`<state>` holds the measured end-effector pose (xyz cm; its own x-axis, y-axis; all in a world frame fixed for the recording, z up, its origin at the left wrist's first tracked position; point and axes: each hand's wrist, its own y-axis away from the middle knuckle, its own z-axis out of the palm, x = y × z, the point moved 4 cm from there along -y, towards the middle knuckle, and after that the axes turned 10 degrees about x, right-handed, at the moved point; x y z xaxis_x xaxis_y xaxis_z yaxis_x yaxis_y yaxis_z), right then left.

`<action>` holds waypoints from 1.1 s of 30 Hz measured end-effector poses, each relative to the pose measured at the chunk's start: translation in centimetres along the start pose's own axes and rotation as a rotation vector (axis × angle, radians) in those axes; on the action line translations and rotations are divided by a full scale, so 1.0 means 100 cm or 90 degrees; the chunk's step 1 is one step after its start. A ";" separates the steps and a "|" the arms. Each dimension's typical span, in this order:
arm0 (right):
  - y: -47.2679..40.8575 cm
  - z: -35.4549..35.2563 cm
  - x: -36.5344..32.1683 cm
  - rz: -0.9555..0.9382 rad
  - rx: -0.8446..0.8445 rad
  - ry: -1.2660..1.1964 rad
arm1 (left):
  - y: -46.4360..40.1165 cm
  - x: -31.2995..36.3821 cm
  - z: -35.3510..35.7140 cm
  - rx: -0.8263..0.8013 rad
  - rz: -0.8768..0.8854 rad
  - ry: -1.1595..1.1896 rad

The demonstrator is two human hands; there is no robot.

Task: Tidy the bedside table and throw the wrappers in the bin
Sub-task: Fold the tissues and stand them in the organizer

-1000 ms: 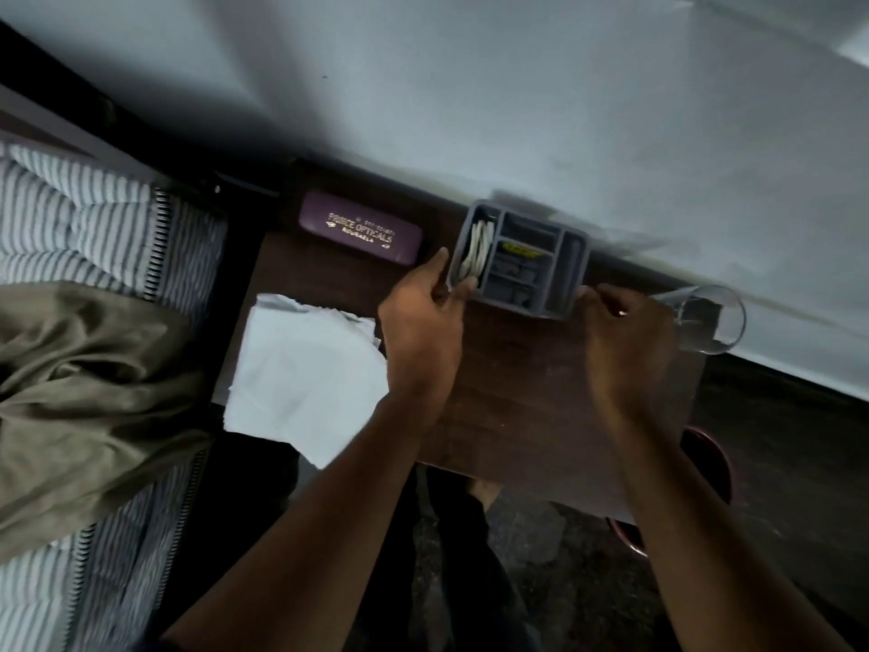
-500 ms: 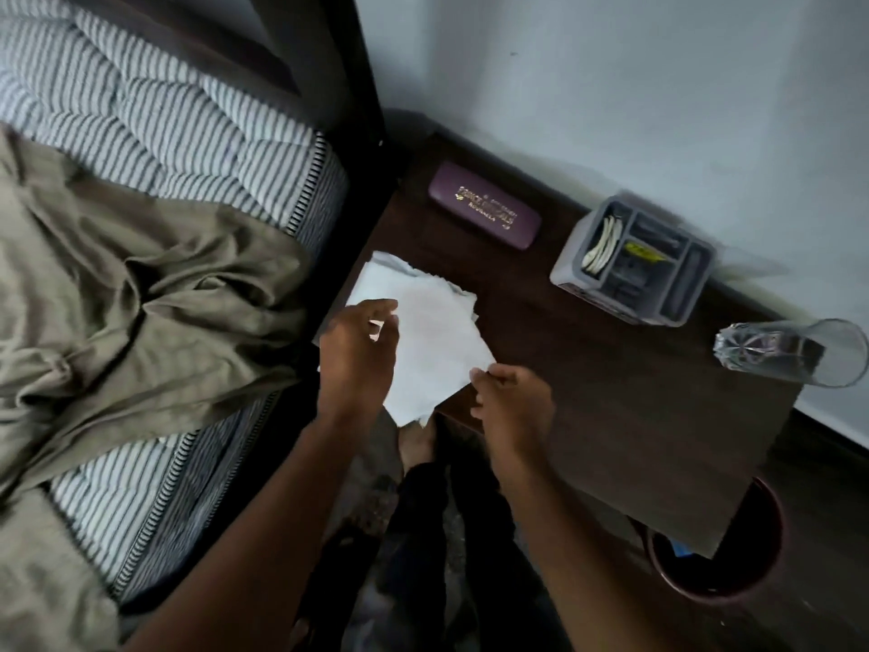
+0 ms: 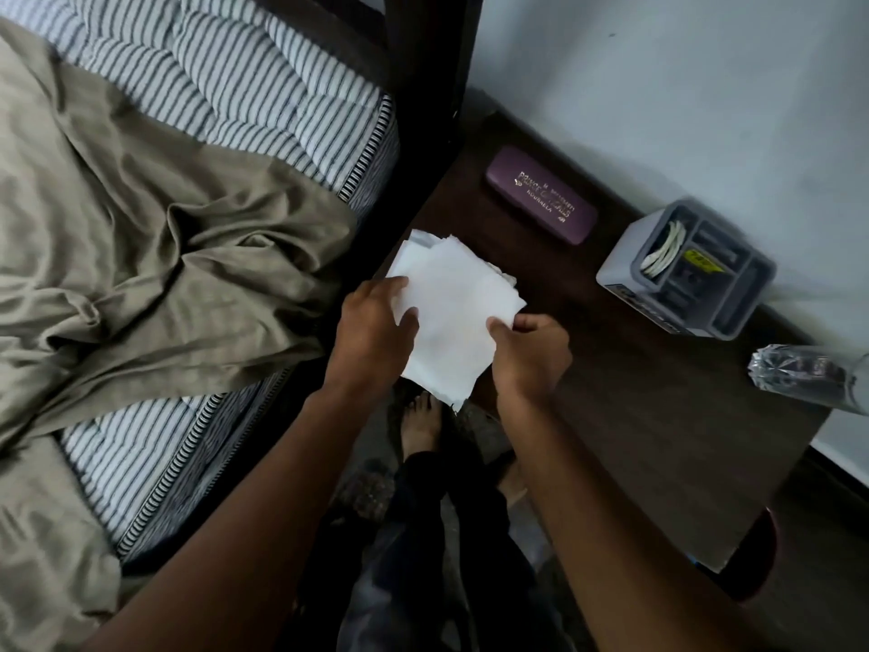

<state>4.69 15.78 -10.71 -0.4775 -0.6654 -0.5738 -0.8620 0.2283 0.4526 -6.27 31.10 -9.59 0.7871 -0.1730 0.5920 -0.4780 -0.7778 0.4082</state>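
A stack of white paper napkins [image 3: 451, 312] lies at the near left corner of the dark wooden bedside table [image 3: 658, 416], partly overhanging its front edge. My left hand [image 3: 376, 331] grips the stack's left side, thumb on top. On the stack's right edge, my right hand [image 3: 531, 355] pinches the napkins. A purple glasses case [image 3: 541, 202] lies by the wall. To its right stands a grey organiser box [image 3: 686, 270] with several compartments. A clear glass [image 3: 809, 378] lies on its side at the table's right edge. A dark red bin [image 3: 757, 571] shows under the table's near right corner.
A bed with a striped mattress [image 3: 244, 87] and an olive sheet [image 3: 141, 237] fills the left side, its dark frame against the table. A white wall [image 3: 705, 87] runs behind the table. My bare feet [image 3: 421, 425] stand on the floor below.
Both hands left the grey organiser, came to the napkin stack and now hold it from both sides. The view has swung left toward the bed.
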 end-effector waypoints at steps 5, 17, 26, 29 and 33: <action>-0.004 -0.009 -0.013 -0.108 0.047 0.021 | -0.004 -0.003 -0.005 0.002 0.000 -0.047; -0.012 -0.008 -0.005 -0.121 -0.081 -0.051 | -0.015 -0.006 -0.004 -0.008 -0.062 -0.029; -0.010 0.005 -0.007 -0.082 -0.220 -0.127 | -0.015 -0.004 0.000 -0.002 -0.057 -0.028; -0.013 0.003 0.001 0.024 -0.217 -0.171 | -0.010 -0.004 0.005 -0.016 -0.039 -0.046; -0.003 -0.002 0.015 0.225 -0.274 -0.272 | -0.011 -0.006 0.006 -0.015 -0.049 -0.050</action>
<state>4.29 14.59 -11.62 -0.8183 -0.2445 -0.5203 -0.5407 0.0198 0.8410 -6.00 31.75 -10.82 0.8496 -0.1615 0.5022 -0.4234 -0.7766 0.4665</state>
